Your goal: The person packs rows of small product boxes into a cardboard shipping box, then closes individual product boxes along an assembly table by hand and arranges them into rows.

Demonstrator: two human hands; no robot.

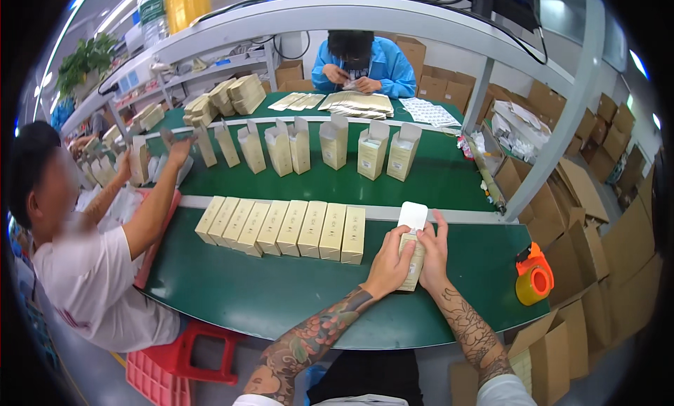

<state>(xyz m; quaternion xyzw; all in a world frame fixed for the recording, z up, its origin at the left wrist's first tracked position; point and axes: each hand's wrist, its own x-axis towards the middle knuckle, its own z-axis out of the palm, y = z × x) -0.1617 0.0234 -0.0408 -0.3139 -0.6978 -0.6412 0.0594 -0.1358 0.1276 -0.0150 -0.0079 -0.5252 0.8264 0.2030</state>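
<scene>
- Both tattooed forearms rise from the lower edge; the left hand (388,262) and right hand (434,250) meet on one small cream carton (411,255) just above the near worktop (281,294).
- Each grip is closed on that carton: left fingers wrap its left side, right fingers press its right edge and top.
- Its white top flap (412,215) stands open above the fingers.
- Just left of the hands lies a row of closed cream cartons (282,228), side by side and touching, flat on the green surface.
- Right of the hands, near the worktop's edge, sits an orange tape dispenser (533,275) with a yellow roll.
- Beyond a pale dividing strip stands a line of upright cartons with open flaps (330,148).
- Flat carton blanks (357,103) lie fanned at the far side, before a person in a blue coat (364,63).
- At left, a person in a white shirt (91,265) reaches an arm toward the upright line.
- Brown cardboard boxes (590,195) are piled to the right.
</scene>
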